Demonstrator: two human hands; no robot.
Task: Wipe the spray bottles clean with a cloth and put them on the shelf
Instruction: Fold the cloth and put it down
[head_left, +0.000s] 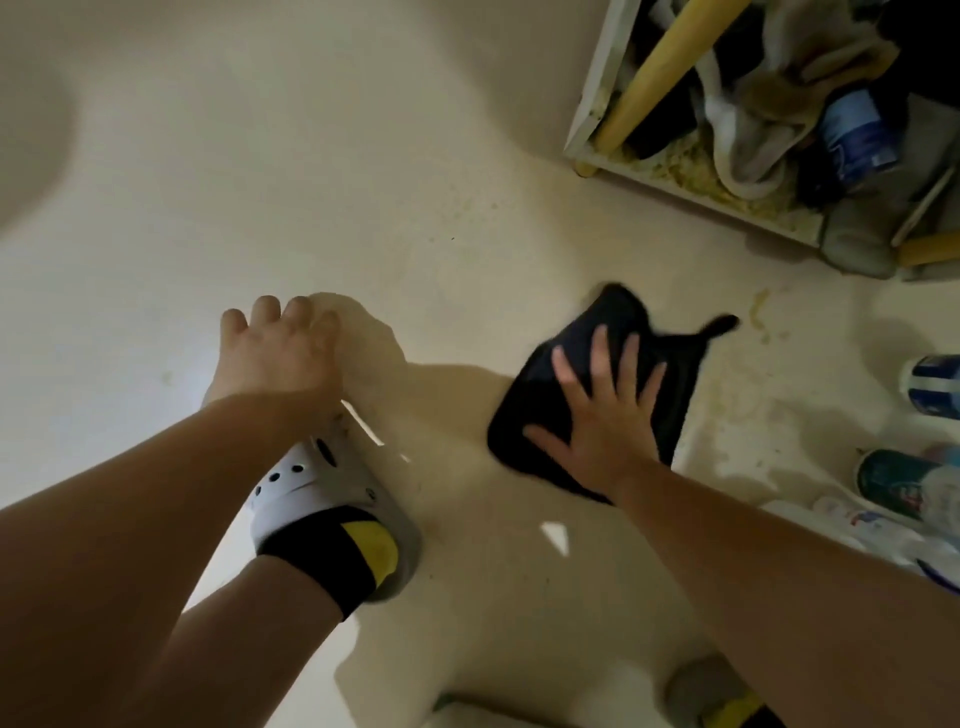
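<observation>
Pressed flat with spread fingers of the right hand (602, 415) on the dark cloth (597, 384) on the floor (363, 182). Left hand (280, 348) held nothing, fingers loosely bent above the floor. Spray bottles (930, 384) lay right of the right hand; shelf (675, 182) beyond it.

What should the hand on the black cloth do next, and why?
Probably curl its fingers and pick the cloth up. The right hand lies flat with straight fingers on the black cloth, which is spread on the floor, so nothing is gripped yet. The spray bottles lie at the right edge, untouched, and wiping them needs the cloth in hand. The left hand holds nothing.
</observation>
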